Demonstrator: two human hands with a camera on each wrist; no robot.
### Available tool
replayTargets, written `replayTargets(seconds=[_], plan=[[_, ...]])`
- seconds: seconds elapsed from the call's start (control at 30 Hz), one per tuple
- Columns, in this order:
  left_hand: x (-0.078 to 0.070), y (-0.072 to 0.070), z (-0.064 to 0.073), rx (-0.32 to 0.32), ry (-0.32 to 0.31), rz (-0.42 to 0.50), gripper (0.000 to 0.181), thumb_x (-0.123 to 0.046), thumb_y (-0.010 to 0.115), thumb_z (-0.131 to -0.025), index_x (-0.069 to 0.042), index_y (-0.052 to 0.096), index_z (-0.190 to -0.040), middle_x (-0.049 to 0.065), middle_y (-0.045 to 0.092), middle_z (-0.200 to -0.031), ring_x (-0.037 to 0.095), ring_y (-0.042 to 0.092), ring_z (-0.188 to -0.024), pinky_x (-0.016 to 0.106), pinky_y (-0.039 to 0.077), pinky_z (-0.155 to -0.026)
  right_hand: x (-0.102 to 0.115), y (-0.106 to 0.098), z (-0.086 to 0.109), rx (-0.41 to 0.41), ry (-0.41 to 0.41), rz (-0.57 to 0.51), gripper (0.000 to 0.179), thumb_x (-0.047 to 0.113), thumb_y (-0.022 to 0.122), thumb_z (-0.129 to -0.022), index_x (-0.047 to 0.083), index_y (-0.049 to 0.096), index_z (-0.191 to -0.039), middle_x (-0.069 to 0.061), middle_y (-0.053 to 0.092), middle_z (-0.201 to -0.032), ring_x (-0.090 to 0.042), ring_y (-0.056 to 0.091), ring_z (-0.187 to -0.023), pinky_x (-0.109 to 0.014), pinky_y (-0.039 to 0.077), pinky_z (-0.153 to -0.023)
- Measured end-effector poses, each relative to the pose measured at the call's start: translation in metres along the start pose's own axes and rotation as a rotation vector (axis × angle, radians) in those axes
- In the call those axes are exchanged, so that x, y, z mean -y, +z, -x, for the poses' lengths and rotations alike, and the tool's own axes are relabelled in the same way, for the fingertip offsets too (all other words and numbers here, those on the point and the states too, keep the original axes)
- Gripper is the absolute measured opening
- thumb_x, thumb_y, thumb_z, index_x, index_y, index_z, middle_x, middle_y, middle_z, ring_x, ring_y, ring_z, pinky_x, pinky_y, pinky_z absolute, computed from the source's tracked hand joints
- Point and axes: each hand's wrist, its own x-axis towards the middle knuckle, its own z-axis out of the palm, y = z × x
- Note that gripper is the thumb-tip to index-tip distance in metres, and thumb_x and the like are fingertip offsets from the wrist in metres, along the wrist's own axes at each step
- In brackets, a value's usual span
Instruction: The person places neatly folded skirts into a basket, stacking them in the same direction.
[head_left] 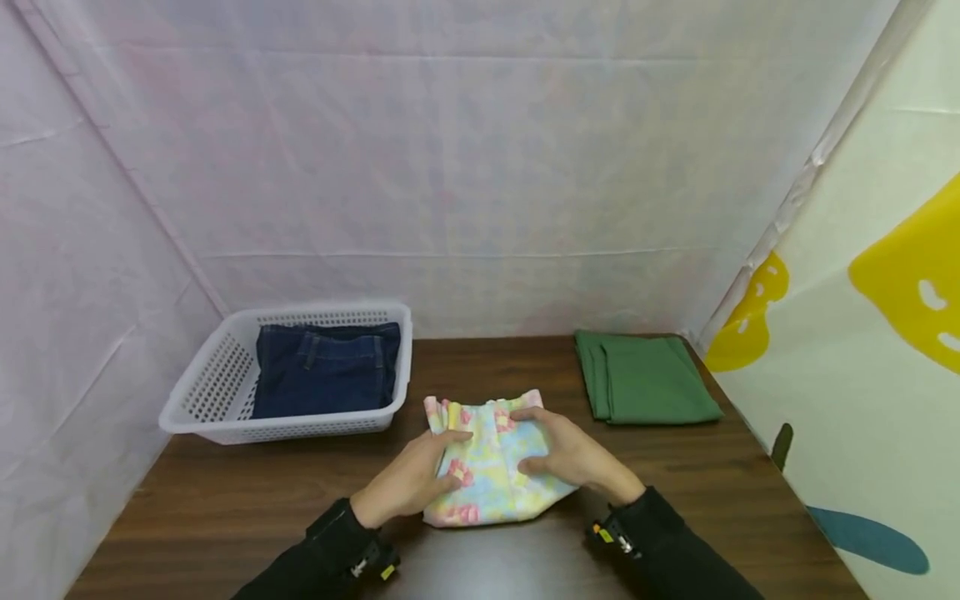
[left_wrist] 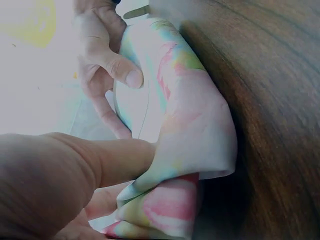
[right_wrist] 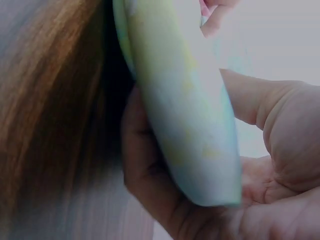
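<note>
Two bare hands work a folded fabric garment, printed with pink flowers over pale yellow and blue (head_left: 491,471), at the front centre of a dark brown wood-grain bench (head_left: 225,487), as I watch from my remote station. On my left-wrist feed, the left hand (head_left: 408,479) grips the garment's left side, thumb pressed on the upper face and other fingers partly hidden beside the folded edge. The right hand (head_left: 573,454) holds the opposite side; my right-wrist feed shows its fingers curled beneath the rounded fold and its thumb over the top. Black sleeves (head_left: 652,533) cover both forearms. Behind and to the left, I see a white perforated plastic basket (head_left: 300,430) holding folded dark blue denim (head_left: 326,375). A folded plain green cloth (head_left: 652,379) lies toward the bench's back right corner, well apart from the basket, near a white sheet wall (head_left: 825,333) bearing yellow shapes.
</note>
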Motion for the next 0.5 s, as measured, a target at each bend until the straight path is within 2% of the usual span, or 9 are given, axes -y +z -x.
replayTargets(seconds=[0.1, 0.2, 0.37, 0.5], plan=[[0.0, -0.002, -0.001, -0.018, 0.005, -0.013, 0.058, -0.003, 0.089, -0.099, -0.002, 0.07, -0.154, 0.024, 0.071, -0.16, 0.049, 0.065, -0.151, 0.069, 0.052, -0.126, 0.0, 0.0, -0.001, -0.007, -0.047, 0.002, 0.056, 0.008, 0.088, -0.104, 0.011, 0.068, -0.156, -0.016, 0.065, -0.169, -0.05, 0.05, -0.166, -0.079, 0.04, -0.133], [-0.001, -0.004, -0.003, -0.033, 0.006, -0.015, 0.056, -0.004, 0.089, -0.1, -0.003, 0.071, -0.154, 0.023, 0.071, -0.16, 0.047, 0.066, -0.151, 0.068, 0.053, -0.125, 0.002, -0.001, -0.001, -0.025, -0.068, 0.028, 0.046, 0.008, 0.087, -0.105, 0.013, 0.073, -0.148, -0.013, 0.07, -0.163, -0.049, 0.053, -0.163, -0.078, 0.041, -0.132], [-0.005, -0.008, -0.005, -0.061, 0.008, -0.018, 0.054, -0.004, 0.086, -0.103, -0.007, 0.072, -0.155, 0.02, 0.072, -0.159, 0.044, 0.066, -0.152, 0.066, 0.054, -0.125, 0.006, -0.003, 0.003, -0.055, -0.056, 0.047, 0.044, 0.01, 0.086, -0.106, 0.012, 0.075, -0.149, -0.013, 0.071, -0.163, -0.048, 0.055, -0.163, -0.076, 0.044, -0.132], [-0.011, -0.013, -0.006, -0.096, -0.007, -0.031, 0.056, -0.004, 0.087, -0.103, -0.01, 0.072, -0.156, 0.019, 0.072, -0.159, 0.042, 0.067, -0.151, 0.063, 0.056, -0.124, 0.008, -0.007, 0.003, -0.092, -0.087, 0.065, 0.045, 0.012, 0.086, -0.106, 0.011, 0.075, -0.15, -0.011, 0.074, -0.16, -0.044, 0.06, -0.159, -0.072, 0.048, -0.131]])
